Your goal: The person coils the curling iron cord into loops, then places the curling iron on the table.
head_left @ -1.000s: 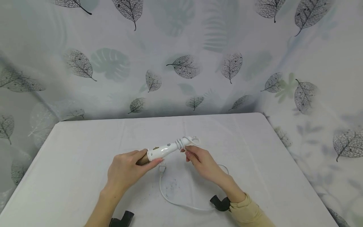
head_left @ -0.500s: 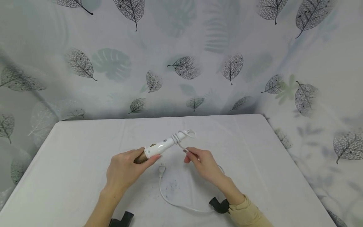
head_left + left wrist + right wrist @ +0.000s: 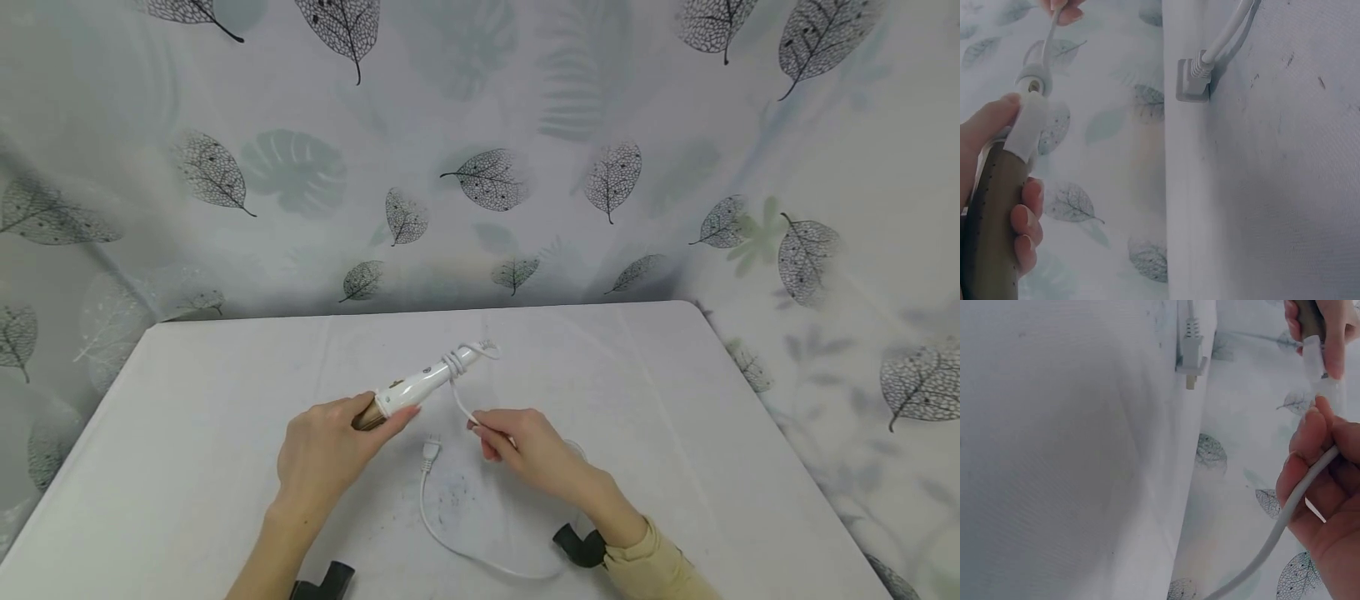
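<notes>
A hair styling iron with a glossy white handle [image 3: 414, 390] and a brown end [image 3: 990, 219] is held up at a slant over the table. My left hand [image 3: 322, 450] grips the brown end, its thumb along the start of the white handle. Several turns of white cord [image 3: 453, 364] are wound round the handle's far end. From these turns a length of cord runs down to my right hand [image 3: 536, 450], which pinches it between thumb and fingers. In the right wrist view the cord [image 3: 1285, 519] passes across the right palm.
The cord's two-pin plug [image 3: 431, 452] lies on the white table [image 3: 210, 383] between the hands, its cord curving towards the right wrist. Black wrist mounts [image 3: 580, 546] sit low on both arms. A leaf-patterned curtain [image 3: 480, 242] stands behind the table.
My right hand has pulled the cord down and slightly left, so a longer stretch hangs off the handle. The iron has shifted a little left and tilted more steeply.
</notes>
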### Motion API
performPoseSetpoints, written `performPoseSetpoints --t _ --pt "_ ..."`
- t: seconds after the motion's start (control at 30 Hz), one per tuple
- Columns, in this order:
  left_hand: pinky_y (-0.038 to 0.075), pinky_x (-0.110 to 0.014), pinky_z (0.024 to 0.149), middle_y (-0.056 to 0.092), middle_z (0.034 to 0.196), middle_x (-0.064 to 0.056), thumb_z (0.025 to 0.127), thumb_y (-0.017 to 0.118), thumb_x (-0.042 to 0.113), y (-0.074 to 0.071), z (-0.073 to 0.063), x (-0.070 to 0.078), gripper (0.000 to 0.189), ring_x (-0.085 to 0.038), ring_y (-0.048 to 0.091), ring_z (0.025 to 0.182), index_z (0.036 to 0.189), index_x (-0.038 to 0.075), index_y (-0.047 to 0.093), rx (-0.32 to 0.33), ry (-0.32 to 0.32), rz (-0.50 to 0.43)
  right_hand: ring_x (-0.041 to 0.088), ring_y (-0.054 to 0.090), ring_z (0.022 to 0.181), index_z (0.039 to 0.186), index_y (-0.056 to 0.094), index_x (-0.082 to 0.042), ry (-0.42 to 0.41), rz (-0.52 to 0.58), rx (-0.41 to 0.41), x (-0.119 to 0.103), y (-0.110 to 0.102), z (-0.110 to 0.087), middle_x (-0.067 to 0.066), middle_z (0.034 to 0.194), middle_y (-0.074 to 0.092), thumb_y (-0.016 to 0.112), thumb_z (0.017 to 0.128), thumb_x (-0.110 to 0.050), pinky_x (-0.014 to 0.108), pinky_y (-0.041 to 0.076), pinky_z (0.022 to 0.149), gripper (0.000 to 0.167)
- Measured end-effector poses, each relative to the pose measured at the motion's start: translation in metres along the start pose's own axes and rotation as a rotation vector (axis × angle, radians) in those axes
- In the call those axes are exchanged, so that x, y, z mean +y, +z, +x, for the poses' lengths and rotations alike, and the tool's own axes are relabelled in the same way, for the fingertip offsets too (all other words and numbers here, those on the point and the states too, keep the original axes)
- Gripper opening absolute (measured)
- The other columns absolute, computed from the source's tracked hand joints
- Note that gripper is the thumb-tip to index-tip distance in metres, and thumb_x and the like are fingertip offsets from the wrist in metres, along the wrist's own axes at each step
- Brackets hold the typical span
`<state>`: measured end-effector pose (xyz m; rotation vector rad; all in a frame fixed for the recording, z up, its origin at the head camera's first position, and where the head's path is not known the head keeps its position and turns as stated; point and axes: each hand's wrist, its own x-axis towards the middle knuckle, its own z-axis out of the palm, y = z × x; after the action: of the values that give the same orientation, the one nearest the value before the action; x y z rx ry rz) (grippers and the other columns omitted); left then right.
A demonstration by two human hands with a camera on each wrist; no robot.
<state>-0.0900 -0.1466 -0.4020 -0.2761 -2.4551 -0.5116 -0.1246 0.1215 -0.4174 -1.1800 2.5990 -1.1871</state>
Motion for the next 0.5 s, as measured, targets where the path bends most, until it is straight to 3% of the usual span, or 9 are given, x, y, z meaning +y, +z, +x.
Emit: performPoseSetpoints --t 0.23,0.37,0.5 --pt "0.017 -0.023 0.043 0.019 0.054 0.013 0.076 0.079 0.060 0.0003 -0.0018 -0.0037 0.061 -0.003 0.020 0.046 0.056 0.022 0.036 -0.152 -0.096 0.005 -0.002 0.043 0.063 0.094 0.065 -0.015 -0.089 -0.065 0.038 -0.0002 -0.0020 -0.0012 -0.011 0.071 0.052 0.063 0.098 -0.008 0.015 0.040 0.058 0.008" --pt "0.022 -0.025 0.043 0.025 0.052 0.011 0.076 0.078 0.062 -0.0009 -0.0019 -0.0056 0.056 -0.006 0.027 0.046 0.056 0.022 0.044 -0.261 -0.156 -0.001 -0.002 0.041 0.061 0.090 0.063 -0.016 -0.094 -0.085 0.056 -0.0009 -0.0030 -0.0012 -0.011 0.070 0.052 0.062 0.099 -0.011 0.015 0.038 0.056 0.011" --pt "0.026 -0.027 0.045 0.031 0.052 0.009 0.077 0.070 0.071 -0.0043 -0.0004 -0.0051 0.054 -0.009 0.033 0.048 0.060 0.022 0.054 -0.415 -0.254 -0.024 -0.001 0.041 0.062 0.089 0.062 -0.017 -0.065 -0.101 0.048 -0.0020 -0.0036 -0.0014 -0.011 0.070 0.050 0.060 0.101 -0.015 0.016 0.038 0.057 0.013"
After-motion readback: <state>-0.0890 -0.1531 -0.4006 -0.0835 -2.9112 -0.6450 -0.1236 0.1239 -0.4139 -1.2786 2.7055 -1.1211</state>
